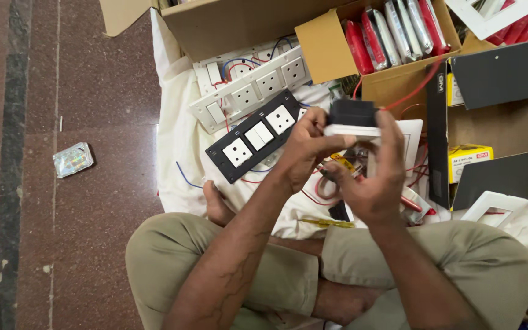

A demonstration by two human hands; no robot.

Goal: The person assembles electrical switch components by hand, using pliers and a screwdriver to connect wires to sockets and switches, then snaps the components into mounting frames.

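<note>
I sit cross-legged on the floor. Both hands hold a small electrical module (352,118) with a black back and a white face, raised above my lap. My left hand (308,146) pinches its left end with fingers and thumb. My right hand (371,174) grips its right side from below, fingers curled over the top. A thin red wire (415,89) runs from the module up to the right. Just behind my left hand lies a black switch plate (256,135) fitted with white sockets and switches.
A white socket panel (253,87) with wires lies behind the black plate on a white cloth (175,140). Open cardboard boxes (496,104) hold packaged parts at right. A yellow screwdriver (326,223) lies by my knee. A foil packet (73,159) sits on the stone floor at left.
</note>
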